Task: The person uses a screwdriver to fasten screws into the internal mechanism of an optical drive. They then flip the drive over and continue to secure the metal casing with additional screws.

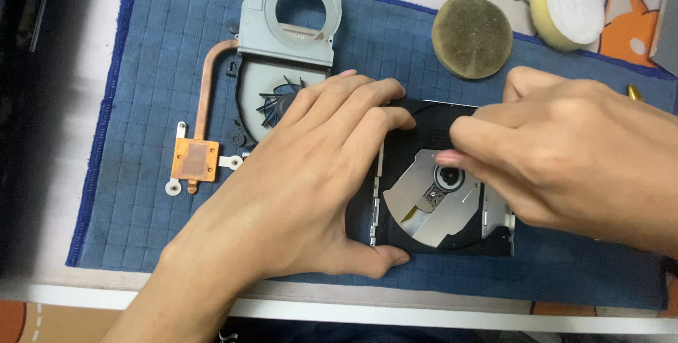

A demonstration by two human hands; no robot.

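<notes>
A black slim optical disc drive (431, 233) lies on a blue mat (148, 89), its silver inner tray and round spindle hub (448, 177) exposed. My left hand (304, 187) grips the drive's left edge, fingers across the top and thumb at the near corner. My right hand (565, 159) comes in from the right, its fingertips pressed on the spindle hub, covering the drive's right side.
A grey fan housing (286, 28) with a blue fan (275, 99), a copper heat pipe (207, 81) and copper plate (194, 159) lies to the left. Behind are a round brown pad (472, 36) and a yellow-white sponge disc (568, 4). The table's near edge (424, 315) is close.
</notes>
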